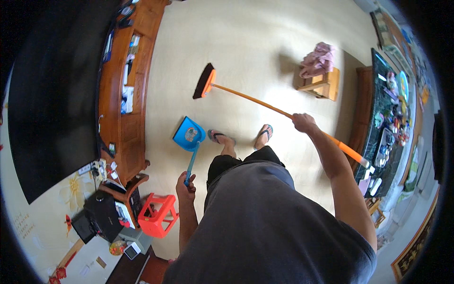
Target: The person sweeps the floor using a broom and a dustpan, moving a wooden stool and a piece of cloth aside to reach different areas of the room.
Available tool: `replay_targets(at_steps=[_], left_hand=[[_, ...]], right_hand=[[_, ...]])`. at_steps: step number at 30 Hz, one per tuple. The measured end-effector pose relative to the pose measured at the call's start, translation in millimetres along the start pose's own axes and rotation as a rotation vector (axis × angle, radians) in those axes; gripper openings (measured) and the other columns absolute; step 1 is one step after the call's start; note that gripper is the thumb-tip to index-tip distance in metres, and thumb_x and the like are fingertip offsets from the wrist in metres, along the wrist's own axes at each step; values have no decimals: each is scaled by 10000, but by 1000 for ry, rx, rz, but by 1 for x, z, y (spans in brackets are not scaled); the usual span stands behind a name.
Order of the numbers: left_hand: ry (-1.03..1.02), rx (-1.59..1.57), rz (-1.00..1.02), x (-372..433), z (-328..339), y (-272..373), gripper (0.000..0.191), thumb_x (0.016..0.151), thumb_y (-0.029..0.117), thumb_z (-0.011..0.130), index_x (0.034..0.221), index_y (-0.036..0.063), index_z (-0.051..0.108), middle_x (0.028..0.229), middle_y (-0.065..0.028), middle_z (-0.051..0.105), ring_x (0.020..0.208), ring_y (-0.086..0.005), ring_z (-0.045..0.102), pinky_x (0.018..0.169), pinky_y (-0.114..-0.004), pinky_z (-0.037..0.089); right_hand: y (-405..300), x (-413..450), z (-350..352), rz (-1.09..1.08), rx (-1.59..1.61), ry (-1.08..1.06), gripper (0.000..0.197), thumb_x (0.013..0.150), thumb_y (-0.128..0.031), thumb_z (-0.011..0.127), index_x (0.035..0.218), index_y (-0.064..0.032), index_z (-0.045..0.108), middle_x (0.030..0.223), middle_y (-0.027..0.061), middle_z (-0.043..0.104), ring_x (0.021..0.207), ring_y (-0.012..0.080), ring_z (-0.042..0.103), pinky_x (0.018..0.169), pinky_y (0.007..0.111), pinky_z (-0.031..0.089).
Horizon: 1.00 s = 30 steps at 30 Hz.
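My right hand [304, 123] is closed around the orange handle of a broom [253, 100]. Its dark-bristled head with an orange base lies ahead of my feet, slightly left, over the pale floor. In my left hand [186, 185] is the light-blue handle of a dustpan [188, 135]. The blue pan is near the floor, left of my sandalled feet, its wide edge facing up and left in the view. Broom head and pan are apart. Whether either touches the floor I cannot tell.
A wooden cabinet [133, 135] runs along the left, with a red plastic stool [158, 215] near its lower end. On the right stand a wooden stool [331, 85] bearing a pink cloth [318, 60] and a dark-topped table [376, 142] crowded with items.
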<state>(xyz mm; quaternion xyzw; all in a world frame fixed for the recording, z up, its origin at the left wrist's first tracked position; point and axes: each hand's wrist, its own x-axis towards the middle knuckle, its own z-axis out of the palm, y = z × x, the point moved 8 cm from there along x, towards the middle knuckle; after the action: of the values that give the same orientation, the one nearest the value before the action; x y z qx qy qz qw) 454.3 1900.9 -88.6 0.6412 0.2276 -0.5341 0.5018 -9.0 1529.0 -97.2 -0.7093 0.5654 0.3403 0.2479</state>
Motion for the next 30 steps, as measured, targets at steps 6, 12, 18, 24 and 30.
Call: replay_targets(at_steps=[6,12,18,24,30], left_hand=[[-255,12,-3,21,73,-33,186,949,301,478,880,146,556,730,-99,665,386,-100,488,311,-209,376],[-230,18,-155,21,138,-46,208,924,289,488,966,95,551,811,-134,657,451,-113,526,366,-212,434],[-263,-12,-243,14,194,-54,253,909,275,483,938,30,541,869,-173,635,473,-122,488,380,-200,427],[-304,122,-245,-6,226,-39,262,923,283,485,911,25,534,801,-176,629,441,-129,449,356,-209,365],[-433,261,-137,-4,221,-5,221,946,275,478,912,67,546,738,-110,637,423,-106,465,351,-204,368]], right_hand=[[177,-107,78,179,17,-26,313,943,-282,419,1184,-141,562,958,111,676,841,284,661,735,413,542],[230,-195,100,264,312,43,269,916,-290,448,1071,-158,623,863,128,682,785,328,662,683,463,531],[198,-132,96,244,504,65,295,898,-238,454,1103,-88,603,940,165,673,874,336,659,759,452,526],[106,-10,41,138,740,236,314,846,-202,461,1069,-41,613,945,201,670,864,358,660,767,457,530],[48,104,-25,10,708,411,237,758,-183,524,900,-42,650,871,195,676,787,358,654,711,442,533]])
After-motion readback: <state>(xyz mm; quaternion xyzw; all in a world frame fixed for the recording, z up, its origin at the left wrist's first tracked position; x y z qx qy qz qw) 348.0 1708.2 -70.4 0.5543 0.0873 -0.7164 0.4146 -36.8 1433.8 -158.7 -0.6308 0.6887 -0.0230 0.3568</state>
